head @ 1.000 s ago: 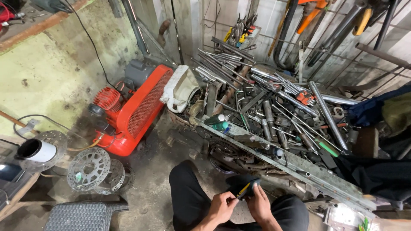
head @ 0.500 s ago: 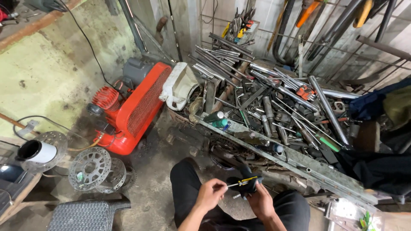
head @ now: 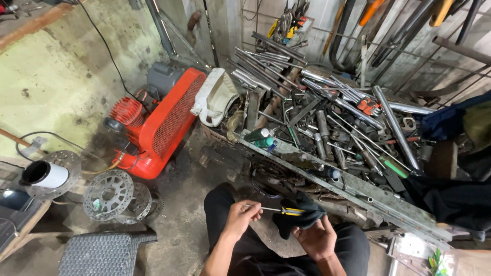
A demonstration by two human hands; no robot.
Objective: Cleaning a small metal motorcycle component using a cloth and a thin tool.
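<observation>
Since earlier, left hand slid out to pinch the screwdriver shaft, steadying it; right hand grips it through a dark rag, lower centre.

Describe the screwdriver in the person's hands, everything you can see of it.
The screwdriver is slim, with a thin bare metal shaft and a yellow and black handle. It lies nearly level above the person's lap, tip pointing to their left. The left hand pinches the shaft near the tip. The handle end sits in a dark cloth held by the right hand, which hides its butt. The tip's shape is too small to tell.
</observation>
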